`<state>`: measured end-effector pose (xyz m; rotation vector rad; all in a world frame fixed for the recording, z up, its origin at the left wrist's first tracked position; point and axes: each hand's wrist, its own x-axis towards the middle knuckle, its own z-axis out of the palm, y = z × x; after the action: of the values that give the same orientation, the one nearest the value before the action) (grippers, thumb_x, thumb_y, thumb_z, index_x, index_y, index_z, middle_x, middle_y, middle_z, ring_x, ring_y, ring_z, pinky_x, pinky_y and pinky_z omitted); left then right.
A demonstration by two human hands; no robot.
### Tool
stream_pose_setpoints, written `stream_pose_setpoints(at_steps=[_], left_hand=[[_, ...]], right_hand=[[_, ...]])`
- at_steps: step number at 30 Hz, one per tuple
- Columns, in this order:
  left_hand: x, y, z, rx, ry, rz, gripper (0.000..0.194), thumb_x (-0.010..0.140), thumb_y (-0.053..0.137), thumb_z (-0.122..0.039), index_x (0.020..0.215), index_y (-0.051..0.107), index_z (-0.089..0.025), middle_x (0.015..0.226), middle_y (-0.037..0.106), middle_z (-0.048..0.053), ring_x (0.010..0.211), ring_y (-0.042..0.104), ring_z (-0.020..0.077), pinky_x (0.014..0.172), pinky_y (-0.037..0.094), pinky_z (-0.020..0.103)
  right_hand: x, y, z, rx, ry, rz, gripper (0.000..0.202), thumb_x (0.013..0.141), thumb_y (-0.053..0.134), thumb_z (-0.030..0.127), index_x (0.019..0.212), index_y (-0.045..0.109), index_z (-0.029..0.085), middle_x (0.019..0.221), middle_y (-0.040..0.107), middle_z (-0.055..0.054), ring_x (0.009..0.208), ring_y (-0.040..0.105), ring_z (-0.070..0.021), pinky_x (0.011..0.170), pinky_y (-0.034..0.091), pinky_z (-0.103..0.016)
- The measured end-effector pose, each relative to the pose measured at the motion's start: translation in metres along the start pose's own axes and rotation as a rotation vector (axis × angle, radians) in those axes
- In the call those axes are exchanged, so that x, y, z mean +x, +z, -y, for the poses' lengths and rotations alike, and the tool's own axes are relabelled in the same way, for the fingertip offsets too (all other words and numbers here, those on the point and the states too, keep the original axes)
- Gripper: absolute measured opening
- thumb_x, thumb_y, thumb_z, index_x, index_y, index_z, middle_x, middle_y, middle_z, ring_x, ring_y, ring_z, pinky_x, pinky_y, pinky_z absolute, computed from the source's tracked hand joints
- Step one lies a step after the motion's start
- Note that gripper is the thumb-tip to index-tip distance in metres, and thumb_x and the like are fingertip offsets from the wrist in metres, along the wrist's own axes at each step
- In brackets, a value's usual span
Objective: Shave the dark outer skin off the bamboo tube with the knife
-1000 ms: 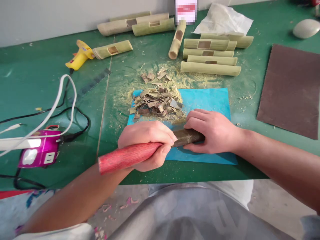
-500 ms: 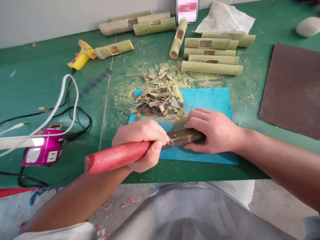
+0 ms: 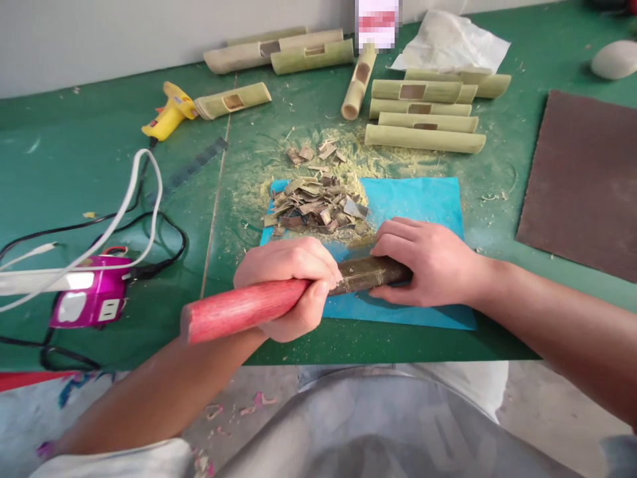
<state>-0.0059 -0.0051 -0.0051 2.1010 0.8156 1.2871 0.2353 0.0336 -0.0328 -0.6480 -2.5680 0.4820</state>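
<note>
Over the blue sheet (image 3: 418, 199), the right hand (image 3: 430, 262) clasps a dark bamboo piece (image 3: 359, 276); at the sheet's near left corner, the left hand (image 3: 287, 282) is wrapped around a red handle (image 3: 239, 310).

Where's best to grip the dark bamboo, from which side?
Probably the right end of the dark bamboo, from the right: the right hand straddles its slim, rounded body there, while the left hand and red handle crowd the left end.

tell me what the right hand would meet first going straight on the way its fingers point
Probably the left hand, closed round the red handle. The right hand, on the dark tube, points toward it, though exact depth is unclear.
</note>
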Motion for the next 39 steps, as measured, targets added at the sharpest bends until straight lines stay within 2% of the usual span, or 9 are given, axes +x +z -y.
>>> stream_pose_setpoints(at_steps=[8,12,15,18,21,29,33,36,39], left_hand=[[0.004,-0.001,0.002,0.054,-0.065,-0.126,0.006,0.094,0.069,-0.025,0.098,0.07,-0.021,0.091,0.076,0.004,0.084,0.074,0.0171,0.076,0.063,0.031],[0.003,0.0,0.001,-0.002,-0.075,-0.19,0.018,0.09,0.072,-0.02,0.108,0.069,-0.021,0.101,0.073,0.006,0.09,0.072,0.0165,0.068,0.061,0.025],[0.001,0.002,0.0,-0.054,-0.142,-0.192,0.028,0.089,0.075,-0.019,0.116,0.066,-0.021,0.107,0.072,0.008,0.089,0.072,0.0155,0.07,0.062,0.024],[-0.001,0.004,0.0,-0.092,-0.201,-0.181,0.036,0.087,0.079,-0.025,0.12,0.064,-0.022,0.11,0.073,0.008,0.079,0.073,0.014,0.066,0.063,0.024],[-0.001,0.005,-0.001,-0.089,-0.21,-0.172,0.042,0.086,0.081,-0.027,0.123,0.063,-0.028,0.114,0.074,0.006,0.088,0.076,0.0184,0.072,0.067,0.029],[0.001,0.0,0.004,-0.169,-0.138,-0.089,0.054,0.083,0.085,-0.041,0.131,0.063,-0.029,0.124,0.072,0.007,0.106,0.075,0.0221,0.087,0.067,0.032],[0.007,-0.012,0.011,-0.014,-0.037,-0.121,0.046,0.088,0.079,-0.042,0.127,0.065,-0.021,0.112,0.075,0.008,0.093,0.074,0.0199,0.077,0.064,0.031],[0.012,-0.027,0.007,0.225,-0.135,0.154,0.02,0.089,0.078,-0.035,0.102,0.069,-0.022,0.092,0.074,0.003,0.075,0.069,0.0153,0.069,0.057,0.028],[0.012,-0.035,-0.002,0.398,-0.186,0.38,0.033,0.079,0.086,-0.041,0.098,0.067,-0.023,0.097,0.074,0.003,0.086,0.071,0.0209,0.075,0.056,0.032]], right_hand=[[0.002,-0.014,0.008,-0.161,-0.005,-0.063,0.041,0.093,0.066,0.052,0.106,0.067,0.014,0.104,0.073,-0.014,0.085,0.065,-0.0249,0.069,0.05,-0.037],[0.009,-0.025,0.023,-0.255,-0.096,-0.214,0.036,0.097,0.064,0.043,0.114,0.065,0.011,0.107,0.074,-0.015,0.087,0.067,-0.025,0.07,0.054,-0.037],[0.018,-0.028,0.038,-0.329,-0.124,-0.212,0.024,0.102,0.057,0.034,0.114,0.065,0.014,0.106,0.075,-0.013,0.085,0.069,-0.0227,0.066,0.053,-0.035],[0.029,-0.024,0.051,-0.273,-0.135,-0.242,0.023,0.105,0.053,0.029,0.115,0.065,0.012,0.108,0.075,-0.013,0.087,0.07,-0.0212,0.066,0.055,-0.034],[0.039,-0.013,0.057,-0.195,-0.123,-0.314,0.022,0.106,0.048,0.022,0.116,0.065,0.011,0.109,0.076,-0.012,0.09,0.071,-0.02,0.071,0.059,-0.033],[0.045,-0.004,0.054,-0.212,-0.119,-0.398,0.016,0.103,0.048,0.021,0.108,0.063,0.016,0.101,0.075,-0.01,0.095,0.072,-0.0201,0.078,0.063,-0.033],[0.035,-0.022,0.042,-0.112,0.007,-0.489,0.025,0.085,0.063,0.017,0.111,0.062,0.018,0.099,0.072,-0.01,0.082,0.069,-0.0206,0.07,0.06,-0.034],[0.026,-0.037,0.032,-0.02,0.195,-0.576,0.026,0.074,0.063,0.012,0.098,0.061,0.022,0.092,0.068,-0.007,0.076,0.065,-0.0209,0.067,0.056,-0.037],[0.021,-0.045,0.027,0.156,0.313,-0.681,0.021,0.076,0.064,0.011,0.09,0.058,0.025,0.093,0.066,-0.006,0.087,0.066,-0.0236,0.077,0.057,-0.042]])
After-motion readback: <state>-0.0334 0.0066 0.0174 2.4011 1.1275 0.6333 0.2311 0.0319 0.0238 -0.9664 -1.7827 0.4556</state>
